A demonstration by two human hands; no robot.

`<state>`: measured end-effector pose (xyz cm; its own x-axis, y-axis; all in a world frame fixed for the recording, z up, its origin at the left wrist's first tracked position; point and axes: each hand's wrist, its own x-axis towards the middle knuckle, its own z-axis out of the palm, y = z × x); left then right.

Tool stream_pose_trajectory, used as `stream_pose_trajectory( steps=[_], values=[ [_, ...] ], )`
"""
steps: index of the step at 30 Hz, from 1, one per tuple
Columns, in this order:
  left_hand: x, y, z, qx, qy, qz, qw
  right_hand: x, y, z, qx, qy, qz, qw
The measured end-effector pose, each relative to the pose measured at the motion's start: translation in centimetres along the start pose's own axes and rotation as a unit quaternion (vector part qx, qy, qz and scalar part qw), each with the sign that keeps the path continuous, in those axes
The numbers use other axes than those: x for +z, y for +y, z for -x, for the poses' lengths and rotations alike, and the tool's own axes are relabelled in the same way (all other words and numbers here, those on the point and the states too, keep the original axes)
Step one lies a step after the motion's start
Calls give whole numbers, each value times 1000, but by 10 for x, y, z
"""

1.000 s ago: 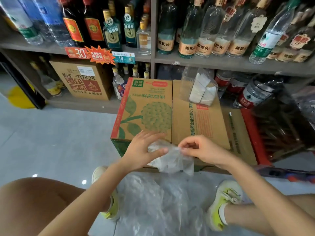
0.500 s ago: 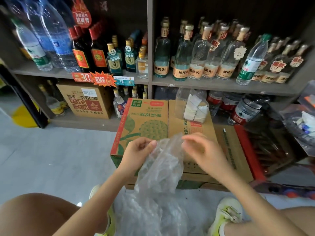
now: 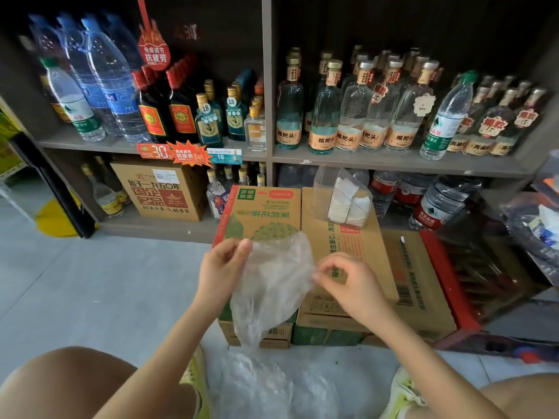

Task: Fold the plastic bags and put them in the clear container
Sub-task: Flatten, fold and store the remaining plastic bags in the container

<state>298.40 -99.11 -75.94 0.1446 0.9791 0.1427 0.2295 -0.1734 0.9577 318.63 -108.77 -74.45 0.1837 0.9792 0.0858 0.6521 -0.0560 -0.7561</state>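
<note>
Plastic bag (image 3: 272, 282) is hanging at frame centre, left grip (image 3: 222, 269) and right grip (image 3: 348, 282) each pinching an upper edge. Thin, limp, slippery (probably near weightless), it is asking for corner holds; the clear container (image 3: 341, 198) is sitting on cardboard boxes (image 3: 357, 246) just above.

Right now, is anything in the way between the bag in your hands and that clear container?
Nothing visible. The left hand and right hand pinch the plastic bag above the cardboard boxes; the clear container stands farther back on them, only bare cardboard between.
</note>
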Motion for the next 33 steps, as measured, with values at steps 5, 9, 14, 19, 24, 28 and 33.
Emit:
stream_pose_trajectory(
  steps=[5,9,14,19,24,28,33],
  values=[
    [-20,-17,-7,83,-27,-147,985,-22,3,-5,20,-5,-54,998],
    [-27,-12,-11,131,-29,-302,944,-24,-14,-11,-9,-20,-78,997],
    [-13,27,-7,178,-95,-290,936,-23,-34,-22,-40,-58,-58,996],
    [21,48,6,-2,-238,13,971,-22,-47,-30,-43,-48,-106,992],
    [31,37,12,-59,-133,114,983,-22,-29,-21,-5,13,-143,990],
    [27,36,7,-108,-80,202,970,-13,-7,-4,83,-22,-117,989],
    [18,35,3,-125,-49,252,958,7,2,1,225,-92,-193,951]
  ],
)
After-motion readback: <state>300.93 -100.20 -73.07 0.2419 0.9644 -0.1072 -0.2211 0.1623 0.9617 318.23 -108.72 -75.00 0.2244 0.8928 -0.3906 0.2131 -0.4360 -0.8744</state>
